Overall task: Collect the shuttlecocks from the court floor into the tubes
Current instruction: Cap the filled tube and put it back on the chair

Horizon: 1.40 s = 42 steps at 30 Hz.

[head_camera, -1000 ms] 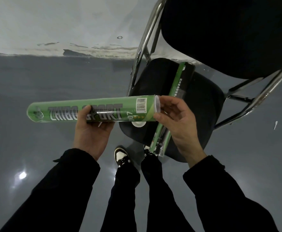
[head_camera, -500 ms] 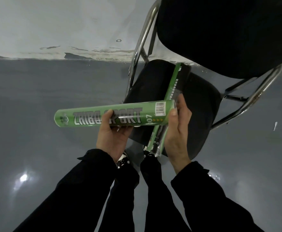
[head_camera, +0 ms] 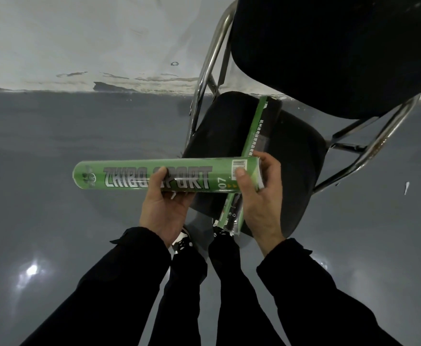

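Note:
A green shuttlecock tube [head_camera: 134,177] printed "ZHIBO SPORT" lies level in front of me, above the floor. My left hand [head_camera: 165,206] grips it from below near its middle. My right hand [head_camera: 259,196] wraps round its right end, thumb on the barcode and fingers over the cap. A second green and black tube [head_camera: 256,143] lies lengthwise on the black chair seat [head_camera: 301,158], its near end sticking past the seat's front edge. A small white feather or shuttlecock piece [head_camera: 406,188] lies on the grey floor at the far right.
A black chair with chrome tube frame [head_camera: 204,78] and a dark backrest [head_camera: 334,51] stands directly ahead. Behind it a white wall [head_camera: 79,38] meets the glossy grey floor [head_camera: 54,146]. My legs and black-and-white shoes [head_camera: 183,242] are below the hands.
The tube has shifted right and a little nearer the chair. My right hand went from a flat palm against the tube's end to a grip round it.

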Motion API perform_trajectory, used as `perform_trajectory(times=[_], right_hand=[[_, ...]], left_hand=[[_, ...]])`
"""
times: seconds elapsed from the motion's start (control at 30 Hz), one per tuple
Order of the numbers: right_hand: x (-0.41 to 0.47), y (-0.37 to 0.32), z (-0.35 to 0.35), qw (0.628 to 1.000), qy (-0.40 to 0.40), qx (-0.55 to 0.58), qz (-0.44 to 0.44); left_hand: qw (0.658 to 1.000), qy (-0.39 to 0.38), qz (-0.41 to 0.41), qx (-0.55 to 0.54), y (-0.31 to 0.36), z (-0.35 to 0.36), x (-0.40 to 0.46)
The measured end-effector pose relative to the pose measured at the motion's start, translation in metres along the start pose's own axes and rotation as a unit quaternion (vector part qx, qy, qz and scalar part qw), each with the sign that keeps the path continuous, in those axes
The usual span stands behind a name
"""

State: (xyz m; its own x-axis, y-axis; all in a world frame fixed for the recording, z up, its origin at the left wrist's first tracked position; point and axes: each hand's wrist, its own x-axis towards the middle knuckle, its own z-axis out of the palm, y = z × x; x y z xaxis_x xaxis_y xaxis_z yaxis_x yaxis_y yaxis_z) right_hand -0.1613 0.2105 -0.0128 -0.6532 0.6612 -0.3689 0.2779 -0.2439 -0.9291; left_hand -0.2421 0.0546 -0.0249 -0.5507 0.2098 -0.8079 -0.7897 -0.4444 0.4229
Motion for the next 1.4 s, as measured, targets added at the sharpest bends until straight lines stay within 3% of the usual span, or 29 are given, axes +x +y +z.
perform_trajectory(times=[0.1, 0.2, 0.27, 0.4, 0.57, 0.73, 1.0, 1.4], right_hand=[[0.008, -0.004, -0.008, 0.999, 0.042, -0.010, -0.017], [0.015, -0.007, -0.021, 0.998, 0.056, -0.015, -0.019], [0.019, -0.009, -0.030, 0.998, 0.054, -0.016, -0.011], [0.021, -0.007, -0.029, 0.999, 0.035, -0.009, 0.007], [0.032, 0.002, -0.020, 0.998, 0.036, 0.001, 0.050], [0.045, 0.012, -0.028, 0.996, 0.019, -0.036, 0.077], [0.039, 0.043, -0.048, 0.986, 0.061, -0.005, 0.154], [0.049, 0.038, -0.041, 0.991, 0.029, -0.098, 0.088]], left_hand=[[0.999, 0.052, -0.002, 0.005, 0.012, 0.000, 0.007], [0.968, 0.225, 0.106, -0.033, 0.055, -0.026, 0.034], [0.947, 0.282, 0.151, -0.007, 0.087, -0.055, 0.047], [0.958, 0.233, 0.125, 0.110, 0.106, -0.081, 0.067], [0.925, 0.228, 0.118, 0.280, 0.089, -0.089, 0.070], [0.921, 0.256, 0.113, 0.271, 0.069, -0.096, 0.068], [0.933, 0.262, 0.131, 0.211, 0.067, -0.076, 0.057], [0.933, 0.262, 0.108, 0.222, 0.061, -0.096, 0.047]])
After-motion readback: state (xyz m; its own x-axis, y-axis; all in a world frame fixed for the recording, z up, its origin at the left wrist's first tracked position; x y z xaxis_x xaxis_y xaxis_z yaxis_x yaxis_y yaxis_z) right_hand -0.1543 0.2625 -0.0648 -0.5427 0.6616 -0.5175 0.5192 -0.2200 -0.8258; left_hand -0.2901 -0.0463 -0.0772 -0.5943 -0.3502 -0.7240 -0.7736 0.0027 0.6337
